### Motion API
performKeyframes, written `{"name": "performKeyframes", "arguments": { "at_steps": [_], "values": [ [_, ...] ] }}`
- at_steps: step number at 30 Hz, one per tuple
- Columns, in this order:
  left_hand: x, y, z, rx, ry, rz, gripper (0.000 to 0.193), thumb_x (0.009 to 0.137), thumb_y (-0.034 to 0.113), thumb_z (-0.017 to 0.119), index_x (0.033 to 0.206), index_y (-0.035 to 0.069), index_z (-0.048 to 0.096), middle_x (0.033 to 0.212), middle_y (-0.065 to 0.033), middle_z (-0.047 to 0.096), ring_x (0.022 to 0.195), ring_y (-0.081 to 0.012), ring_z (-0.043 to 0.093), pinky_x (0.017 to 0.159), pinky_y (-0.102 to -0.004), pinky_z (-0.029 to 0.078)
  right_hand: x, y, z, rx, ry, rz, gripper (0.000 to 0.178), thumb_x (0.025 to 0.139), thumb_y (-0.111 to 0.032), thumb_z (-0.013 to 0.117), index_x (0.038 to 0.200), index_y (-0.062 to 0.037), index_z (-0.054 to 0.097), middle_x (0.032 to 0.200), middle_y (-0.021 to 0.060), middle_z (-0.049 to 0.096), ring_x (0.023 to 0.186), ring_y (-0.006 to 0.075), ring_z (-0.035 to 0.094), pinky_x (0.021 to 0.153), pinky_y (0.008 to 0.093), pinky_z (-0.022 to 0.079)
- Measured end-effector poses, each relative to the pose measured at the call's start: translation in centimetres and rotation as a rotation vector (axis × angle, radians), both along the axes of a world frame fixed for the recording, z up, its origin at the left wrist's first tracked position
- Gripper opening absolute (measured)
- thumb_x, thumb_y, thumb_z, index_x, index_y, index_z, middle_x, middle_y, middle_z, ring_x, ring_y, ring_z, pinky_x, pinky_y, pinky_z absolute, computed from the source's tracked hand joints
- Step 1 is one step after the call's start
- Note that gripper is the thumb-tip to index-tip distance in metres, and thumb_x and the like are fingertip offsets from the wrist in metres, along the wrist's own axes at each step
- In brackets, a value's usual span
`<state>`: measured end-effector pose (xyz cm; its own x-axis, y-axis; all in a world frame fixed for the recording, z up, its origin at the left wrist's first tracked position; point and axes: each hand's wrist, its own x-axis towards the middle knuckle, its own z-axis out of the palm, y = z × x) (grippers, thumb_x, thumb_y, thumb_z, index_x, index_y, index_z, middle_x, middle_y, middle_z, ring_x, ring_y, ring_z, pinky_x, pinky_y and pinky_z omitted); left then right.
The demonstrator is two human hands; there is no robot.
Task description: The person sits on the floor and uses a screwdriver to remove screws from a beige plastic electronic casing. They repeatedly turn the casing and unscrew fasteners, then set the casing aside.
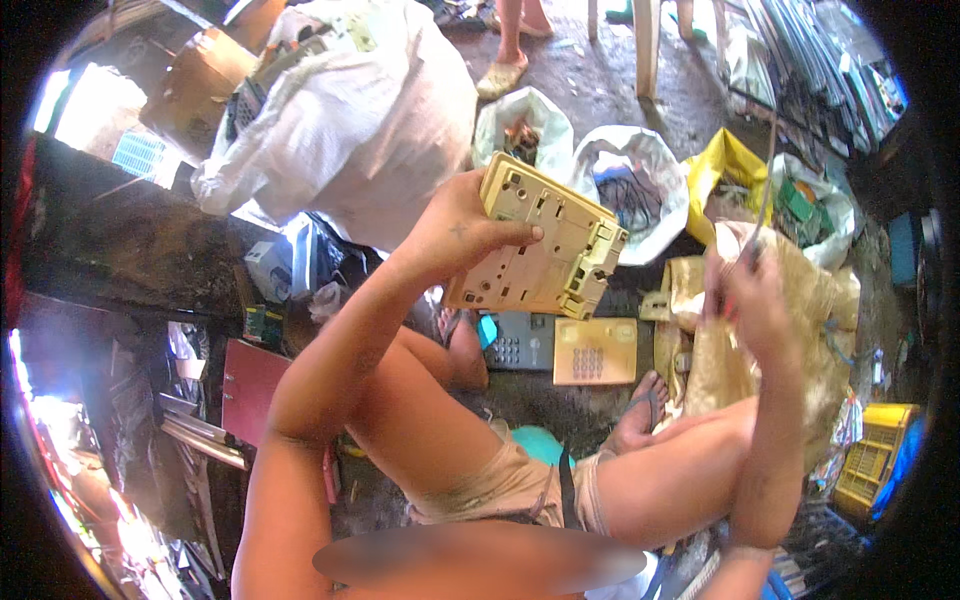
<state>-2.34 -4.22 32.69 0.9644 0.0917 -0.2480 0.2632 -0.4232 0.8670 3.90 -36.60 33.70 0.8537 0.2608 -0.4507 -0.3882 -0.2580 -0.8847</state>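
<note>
My left hand grips a cream-coloured telephone base by its left side, thumb across the face turned toward me. Slots, holes and moulded fittings show on that face. Off to the right, my right hand is closed around a long thin rod-shaped tool, its rod pointing up and away; the hand is somewhat blurred and a bit of red shows at the grip. The tool is apart from the telephone base. On the ground below lie a yellowish telephone casing with a keypad and a dark grey one.
Beyond my hands stand open sacks: a white one with dark cables, a yellow one, and another with green boards. A big stuffed white sack rises at left. A tan sack lies beside my right foot. Another person's foot shows at the back.
</note>
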Motion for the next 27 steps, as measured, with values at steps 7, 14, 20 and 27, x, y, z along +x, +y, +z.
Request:
{"name": "performKeyframes", "arguments": {
  "at_steps": [7,14,20,27],
  "values": [
    [1.2,1.9,0.7,-0.11,-0.112,0.07,0.05,0.079,0.009,0.087,0.124,-0.002,0.067,0.107,-0.0096,0.076,0.095,-0.0162,0.071,0.089,-0.0341,0.058,-3.9,-0.6,-3.7,-0.113,-0.448,0.182,0.04,0.092,-0.015,0.075,0.124,-0.001,0.056,0.087,0.0104,0.064,0.075,0.0217,0.064,0.069,0.037,0.051],
    [1.0,0.6,0.6,-0.009,-0.032,-0.003,0.063,0.08,0.007,0.086,0.137,-0.002,0.062,0.114,-0.0107,0.075,0.102,-0.0165,0.07,0.093,-0.0347,0.057,-5.0,1.1,-1.6,-0.187,-0.795,0.335,0.045,0.091,-0.013,0.073,0.135,-0.0046,0.068,0.098,0.0145,0.072,0.085,0.0293,0.071,0.078,0.0377,0.055],
    [0.4,-0.3,0.2,0.055,-0.136,-0.02,0.052,0.078,0.007,0.084,0.127,0.0,0.066,0.104,-0.0124,0.077,0.095,-0.0171,0.072,0.089,-0.0349,0.057,-5.4,1.8,-1.9,-0.095,-0.73,0.312,0.039,0.094,-0.014,0.072,0.132,-0.0042,0.066,0.099,0.0158,0.076,0.085,0.0335,0.075,0.076,0.0396,0.058],
    [0.0,-0.5,-0.1,0.056,-0.169,-0.032,0.058,0.078,0.005,0.084,0.133,0.0,0.065,0.107,-0.0125,0.077,0.099,-0.0153,0.071,0.091,-0.0351,0.057,-5.1,2.9,-1.6,-0.083,-0.747,0.375,0.035,0.096,-0.015,0.07,0.129,-0.0023,0.064,0.102,0.0169,0.077,0.09,0.0348,0.077,0.078,0.0406,0.059]
  ]
}}
